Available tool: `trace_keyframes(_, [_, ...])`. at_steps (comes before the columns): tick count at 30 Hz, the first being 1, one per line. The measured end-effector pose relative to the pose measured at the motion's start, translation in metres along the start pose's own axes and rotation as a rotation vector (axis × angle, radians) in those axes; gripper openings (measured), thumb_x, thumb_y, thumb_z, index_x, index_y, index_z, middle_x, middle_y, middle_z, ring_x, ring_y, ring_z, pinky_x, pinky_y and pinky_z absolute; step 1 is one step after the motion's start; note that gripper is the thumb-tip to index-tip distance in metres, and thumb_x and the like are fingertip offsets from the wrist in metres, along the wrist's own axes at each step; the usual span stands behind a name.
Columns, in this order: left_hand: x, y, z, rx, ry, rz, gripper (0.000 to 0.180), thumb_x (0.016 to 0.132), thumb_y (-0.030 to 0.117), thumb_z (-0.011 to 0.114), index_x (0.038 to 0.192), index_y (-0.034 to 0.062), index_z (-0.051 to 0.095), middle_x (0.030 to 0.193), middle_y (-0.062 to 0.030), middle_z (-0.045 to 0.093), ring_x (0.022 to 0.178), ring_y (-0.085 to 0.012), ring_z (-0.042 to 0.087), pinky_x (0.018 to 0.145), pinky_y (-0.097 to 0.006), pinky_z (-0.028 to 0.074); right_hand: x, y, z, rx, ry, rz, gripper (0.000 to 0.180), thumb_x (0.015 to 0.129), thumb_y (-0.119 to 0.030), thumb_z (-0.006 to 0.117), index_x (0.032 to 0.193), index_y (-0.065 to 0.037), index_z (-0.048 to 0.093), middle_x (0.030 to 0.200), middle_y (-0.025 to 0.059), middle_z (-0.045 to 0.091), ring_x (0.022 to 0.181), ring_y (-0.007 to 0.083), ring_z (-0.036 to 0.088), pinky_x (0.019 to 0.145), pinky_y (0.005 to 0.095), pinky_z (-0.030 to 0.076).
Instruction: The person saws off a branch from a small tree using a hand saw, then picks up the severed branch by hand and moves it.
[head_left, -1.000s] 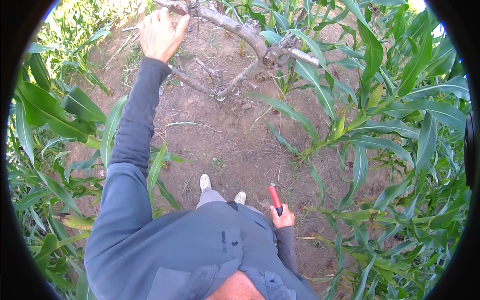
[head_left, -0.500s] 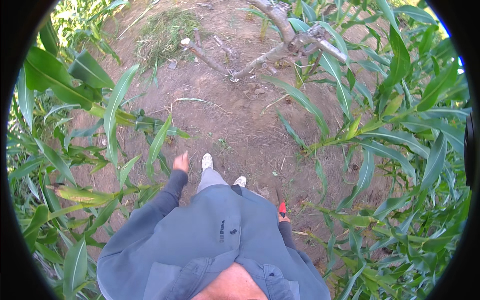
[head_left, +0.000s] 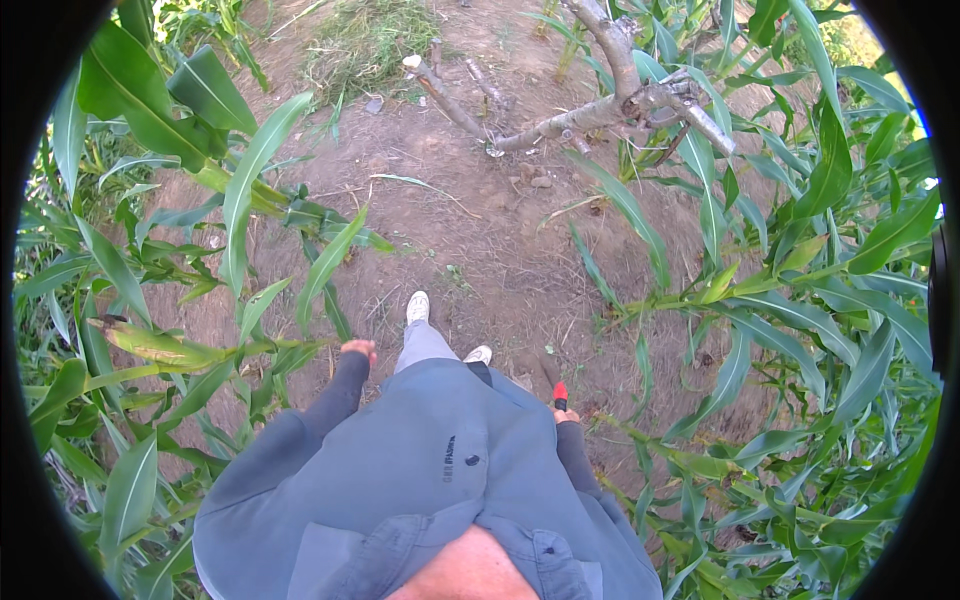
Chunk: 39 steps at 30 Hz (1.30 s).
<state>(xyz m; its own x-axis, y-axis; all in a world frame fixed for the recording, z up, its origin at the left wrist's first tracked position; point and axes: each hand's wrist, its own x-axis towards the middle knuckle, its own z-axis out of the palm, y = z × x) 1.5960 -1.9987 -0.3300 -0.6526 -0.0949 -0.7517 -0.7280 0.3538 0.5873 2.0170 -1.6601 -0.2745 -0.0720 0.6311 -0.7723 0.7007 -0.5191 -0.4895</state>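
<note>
My left hand (head_left: 360, 349) hangs free beside my left leg, its fingers loosely bent, with nothing visible in it. Close to it is the tip of a corn stalk with a drying ear (head_left: 160, 345). Low at my right side, my right hand (head_left: 567, 416) is closed around a hand tool with a red and black handle (head_left: 561, 392). A dim, thin, dark part seems to stretch forward from the handle; it is too blurred to tell its kind.
Corn plants (head_left: 800, 310) lean in from both sides over bare brown soil (head_left: 480, 235). A cut, forked branch (head_left: 560, 122) lies ahead to the right. Beyond it, to the left, is a heap of cut grass (head_left: 365, 45). My light shoes (head_left: 418, 307) stand on the soil.
My left hand has swung back toward my body, its fingers more bent. My right hand has come slightly forward with the tool. The branch and grass heap now sit higher and further right in view.
</note>
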Motion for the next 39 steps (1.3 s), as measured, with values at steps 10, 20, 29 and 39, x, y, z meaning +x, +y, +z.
trace_keyframes(10, [0.040,0.018,0.024,0.358,0.095,0.667,0.010,0.083,0.013,0.060,0.085,0.0035,0.064,0.066,-0.0063,0.061,0.059,-0.0205,0.060,0.054,-0.034,0.050,0.003,-0.015,0.017,-0.223,0.075,-0.059,0.041,0.059,-0.029,0.083,0.083,-0.003,0.064,0.072,0.0075,0.064,0.068,0.0175,0.062,0.065,0.0353,0.050])
trace_keyframes(20, [-0.058,-0.008,0.001,-0.080,0.011,-0.096,0.009,0.079,-0.003,0.054,0.075,0.0018,0.061,0.058,-0.0084,0.058,0.046,-0.0176,0.054,0.041,-0.034,0.044,-0.001,0.091,-0.009,-0.552,0.168,-0.005,0.050,0.060,-0.038,0.076,0.091,0.000,0.066,0.081,0.0180,0.067,0.079,0.0310,0.066,0.075,0.0401,0.050])
trace_keyframes(29, [-0.015,0.000,0.012,0.004,-0.070,0.112,0.016,0.083,-0.003,0.047,0.078,0.0056,0.060,0.061,-0.0061,0.057,0.047,-0.0148,0.051,0.040,-0.030,0.041,-0.010,0.063,-0.003,-0.493,0.125,0.002,0.052,0.059,-0.040,0.074,0.091,0.001,0.066,0.082,0.0192,0.067,0.081,0.0324,0.066,0.076,0.0404,0.050])
trace_keyframes(39, [0.007,0.055,0.055,0.043,-0.135,0.200,0.011,0.089,0.011,0.057,0.082,0.0026,0.060,0.065,-0.0051,0.060,0.051,-0.0121,0.054,0.044,-0.028,0.044,0.010,0.027,0.010,-0.474,0.104,-0.062,0.054,0.059,-0.042,0.072,0.090,0.001,0.067,0.084,0.0206,0.067,0.084,0.0339,0.065,0.077,0.0406,0.049])
